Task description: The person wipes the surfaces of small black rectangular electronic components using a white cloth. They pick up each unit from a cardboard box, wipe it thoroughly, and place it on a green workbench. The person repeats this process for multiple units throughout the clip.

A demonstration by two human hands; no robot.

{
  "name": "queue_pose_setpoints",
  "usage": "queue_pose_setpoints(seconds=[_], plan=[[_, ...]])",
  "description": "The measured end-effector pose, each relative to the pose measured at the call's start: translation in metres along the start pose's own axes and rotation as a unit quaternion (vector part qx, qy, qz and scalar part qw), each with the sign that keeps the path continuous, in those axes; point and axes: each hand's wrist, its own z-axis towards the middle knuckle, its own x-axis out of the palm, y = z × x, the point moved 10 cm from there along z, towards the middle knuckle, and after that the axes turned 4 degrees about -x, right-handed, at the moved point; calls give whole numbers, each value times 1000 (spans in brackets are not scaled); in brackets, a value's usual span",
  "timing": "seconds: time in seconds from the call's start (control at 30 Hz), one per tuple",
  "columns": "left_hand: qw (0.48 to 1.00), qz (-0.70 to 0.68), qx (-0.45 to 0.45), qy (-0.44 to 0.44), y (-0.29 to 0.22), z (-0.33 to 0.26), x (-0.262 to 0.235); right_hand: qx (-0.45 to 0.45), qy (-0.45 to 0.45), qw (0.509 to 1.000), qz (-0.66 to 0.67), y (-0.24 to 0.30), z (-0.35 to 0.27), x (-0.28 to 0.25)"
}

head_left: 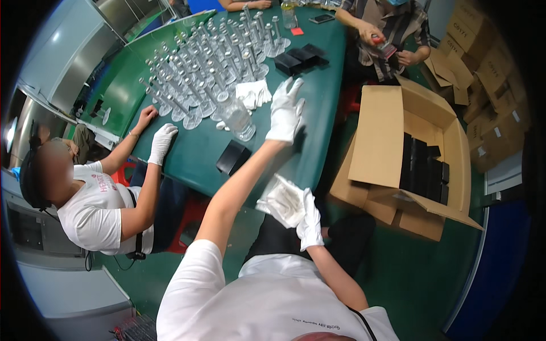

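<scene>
My left hand [286,112], in a white glove, reaches over the green table [307,153]. Its fingers are spread and nothing is in them. Just beyond it lie several black boxes [300,59]. To its left are a crumpled white cloth [253,94] and a clear plastic bottle [236,118]. My right hand [310,223], gloved too, is closed on the edge of a crumpled white cloth [281,201], held by the table's near edge above my lap. Nearer me on the table sits another black box [233,157].
Several silver-stemmed pieces with clear round bases [210,65] crowd the far left. An open cardboard carton [377,133] holding black boxes stands at right. A co-worker [108,204] sits at left; another person [387,40] handles a small item at far right. Cartons [500,96] are stacked behind.
</scene>
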Motion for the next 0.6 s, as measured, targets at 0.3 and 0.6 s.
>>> queue_pose_setpoints(seconds=[0.3,0.6], plan=[[975,216,-38,36,69,149,116,24,8,999,-26,15,-10,-1],[952,185,-204,135,125,172,133,51,-7,993,-104,-20,-2,-22]])
